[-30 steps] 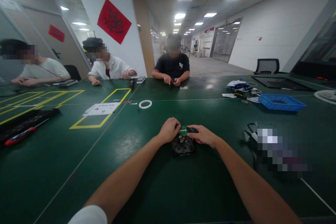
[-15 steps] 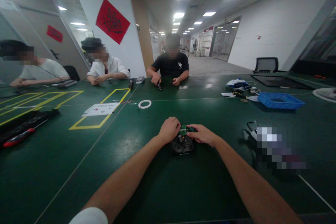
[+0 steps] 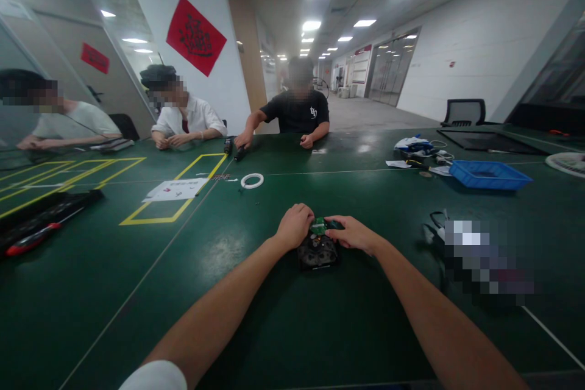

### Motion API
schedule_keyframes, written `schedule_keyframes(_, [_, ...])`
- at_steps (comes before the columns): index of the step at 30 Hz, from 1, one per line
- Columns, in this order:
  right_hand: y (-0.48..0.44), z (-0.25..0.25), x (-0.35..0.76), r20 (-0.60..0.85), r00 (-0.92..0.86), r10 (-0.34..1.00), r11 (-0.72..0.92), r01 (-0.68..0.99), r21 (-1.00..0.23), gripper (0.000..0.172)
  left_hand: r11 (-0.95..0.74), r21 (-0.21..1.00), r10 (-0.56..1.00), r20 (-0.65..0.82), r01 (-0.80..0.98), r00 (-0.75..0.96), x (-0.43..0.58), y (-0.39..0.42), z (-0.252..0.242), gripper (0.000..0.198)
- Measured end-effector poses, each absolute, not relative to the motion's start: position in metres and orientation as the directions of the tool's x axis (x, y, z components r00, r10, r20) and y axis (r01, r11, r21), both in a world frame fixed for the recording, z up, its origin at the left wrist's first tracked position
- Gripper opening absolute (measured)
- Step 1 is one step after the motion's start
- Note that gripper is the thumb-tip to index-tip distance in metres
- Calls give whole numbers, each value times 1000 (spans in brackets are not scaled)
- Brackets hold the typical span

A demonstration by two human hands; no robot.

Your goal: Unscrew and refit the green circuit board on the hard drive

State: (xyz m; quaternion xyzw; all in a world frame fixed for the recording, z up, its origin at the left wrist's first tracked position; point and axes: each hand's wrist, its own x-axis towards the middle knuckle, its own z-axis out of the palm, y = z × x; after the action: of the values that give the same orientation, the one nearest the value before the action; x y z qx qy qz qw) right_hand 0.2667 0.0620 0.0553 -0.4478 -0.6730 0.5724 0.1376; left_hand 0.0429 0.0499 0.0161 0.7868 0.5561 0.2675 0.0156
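Just right of ctr frame, person's L hand point(image 3: 296, 225) and R hand point(image 3: 355, 233) are meeting at a small green PCB point(image 3: 319, 226). L hand is curling its fingers at the PCB's left edge; can't tell if they're pinching it, tips being hidden. R hand is holding thumb & forefinger at the right edge w/ a dark patch showing btwn them; can't tell if it's clamping anything.

PCB is sitting at the far end of an open black housing point(image 3: 319, 254), which is lying on the dark green worktop point(image 3: 292, 329); small coloured bits are showing btwn the two, too tiny to ID.

Mid-left, a white ring point(image 3: 252, 181) is lying flat, well apart from the hands; further left a printed white sheet point(image 3: 176, 189) is lying across a yellow tape outline point(image 3: 150, 220). At far left edge, a red-handled screwdriver point(image 3: 33, 239) is resting by a long black case point(image 3: 77, 200). Right side, a blue tray point(image 3: 493, 184) is standing near a cluttered pile point(image 3: 415, 146).

Upper ctr, a co-worker in a black tee point(image 3: 283, 111) is holding one arm out sideways, that hand on a dark tool point(image 3: 238, 153). Upper left, two more people in light tops are sitting w/ forearms on the worktop.
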Motion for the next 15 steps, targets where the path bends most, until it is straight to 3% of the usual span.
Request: schedule_keyframes(15, [71,35,269,-269,-573,774,-59,358,-932,56,-383,406,830,546,830,117,48,-6,24,23])
